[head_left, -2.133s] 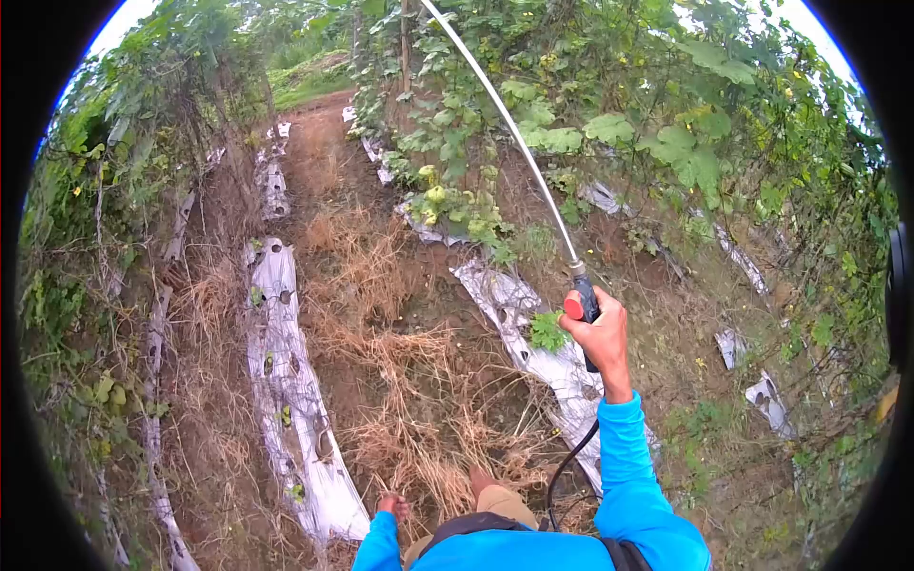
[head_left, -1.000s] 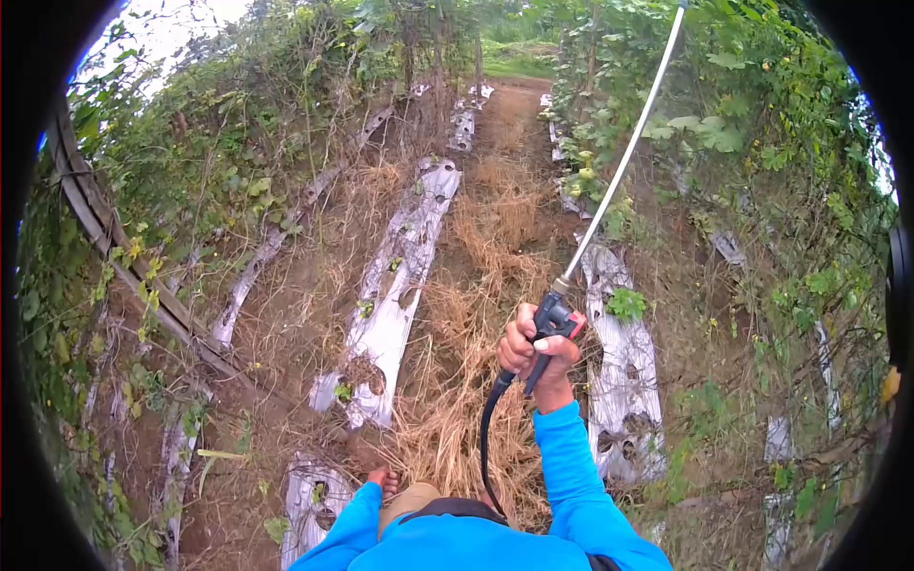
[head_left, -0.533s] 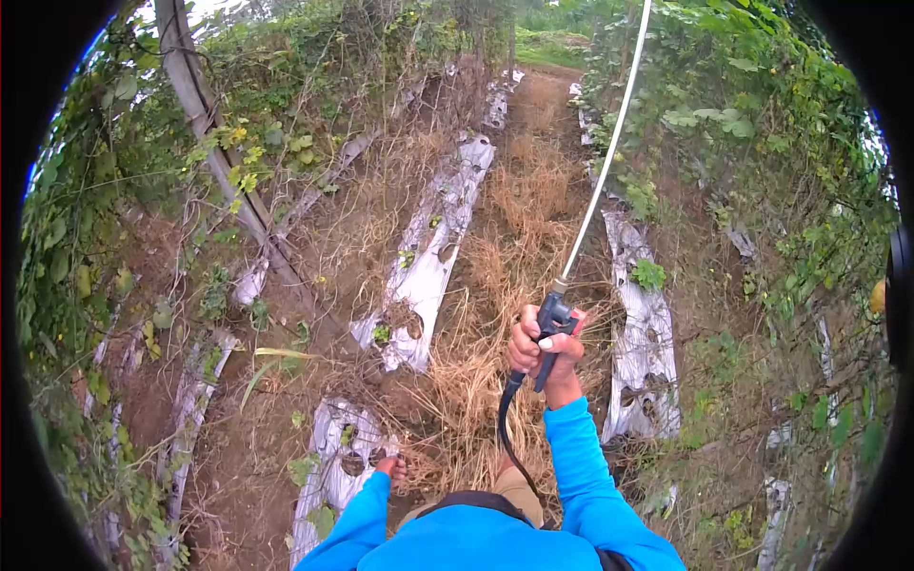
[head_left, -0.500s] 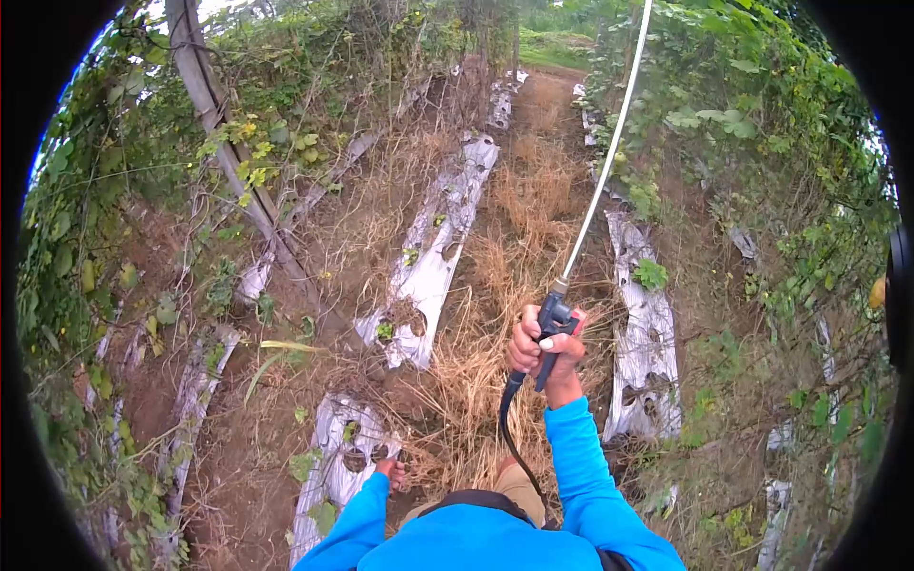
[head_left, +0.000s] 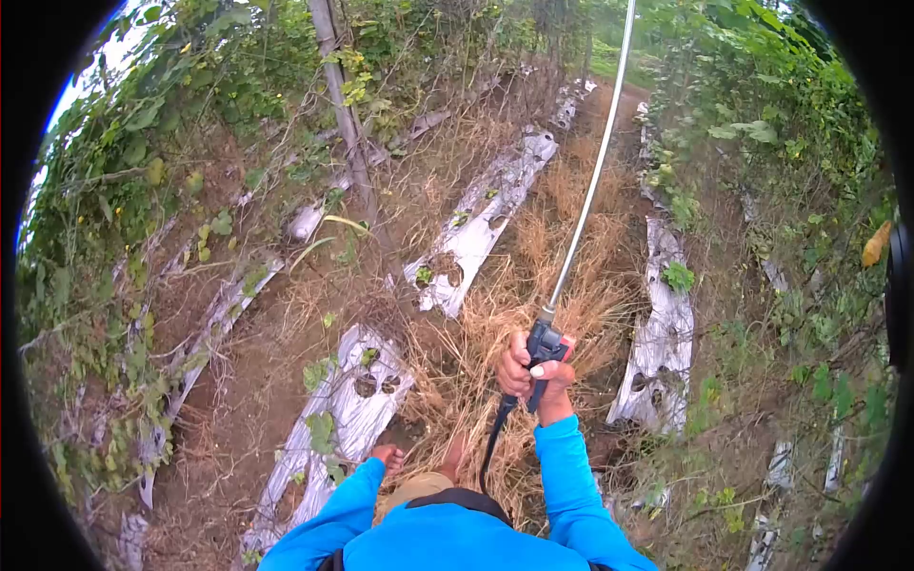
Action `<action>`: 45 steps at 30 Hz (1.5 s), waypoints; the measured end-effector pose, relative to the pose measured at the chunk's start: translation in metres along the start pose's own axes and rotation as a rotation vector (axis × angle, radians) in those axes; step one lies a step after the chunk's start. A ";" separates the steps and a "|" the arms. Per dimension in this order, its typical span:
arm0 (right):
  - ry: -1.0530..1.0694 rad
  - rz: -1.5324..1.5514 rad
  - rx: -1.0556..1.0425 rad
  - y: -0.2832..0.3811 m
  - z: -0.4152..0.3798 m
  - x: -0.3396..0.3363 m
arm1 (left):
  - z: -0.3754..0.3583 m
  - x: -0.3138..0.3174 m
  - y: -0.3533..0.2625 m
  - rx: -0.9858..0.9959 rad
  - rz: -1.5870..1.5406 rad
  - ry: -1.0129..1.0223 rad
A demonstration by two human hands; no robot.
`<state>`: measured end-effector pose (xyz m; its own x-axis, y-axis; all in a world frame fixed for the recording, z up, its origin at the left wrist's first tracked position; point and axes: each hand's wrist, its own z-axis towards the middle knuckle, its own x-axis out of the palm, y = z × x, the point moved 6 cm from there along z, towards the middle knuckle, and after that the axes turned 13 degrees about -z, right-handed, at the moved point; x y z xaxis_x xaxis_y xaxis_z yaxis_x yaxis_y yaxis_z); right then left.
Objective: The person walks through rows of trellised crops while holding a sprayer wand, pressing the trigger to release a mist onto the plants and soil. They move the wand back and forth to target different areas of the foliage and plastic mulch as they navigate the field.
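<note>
Soft, diffuse daylight falls across a leafy plot, where pale sheeting reflects brightly, its whitest patches losing detail. The sky burns out to white at upper left, with a blue fringe along the rim of the circular view. Shadows lie faint on the brown soil, deepening beneath the foliage at upper right, where a milky haze dulls contrast. A wide lens rings the scene in black and bends its edges, leaning the outer rows and bowing the metallic wand. Fine leaves smear toward the margins; the blue sleeves show saturated color.
</note>
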<state>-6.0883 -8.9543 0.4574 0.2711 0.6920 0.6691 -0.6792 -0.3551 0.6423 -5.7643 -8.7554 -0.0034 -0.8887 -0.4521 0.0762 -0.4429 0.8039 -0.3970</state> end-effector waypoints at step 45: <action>0.625 -0.581 0.168 -0.012 -0.222 0.743 | -0.277 -0.417 0.554 -0.053 0.115 -0.021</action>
<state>-6.0300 -8.2969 0.8636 0.0855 0.9933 -0.0778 -0.4265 0.1070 0.8981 -5.6722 -8.0147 -0.0014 -0.9317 -0.3630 0.0134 -0.3440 0.8701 -0.3529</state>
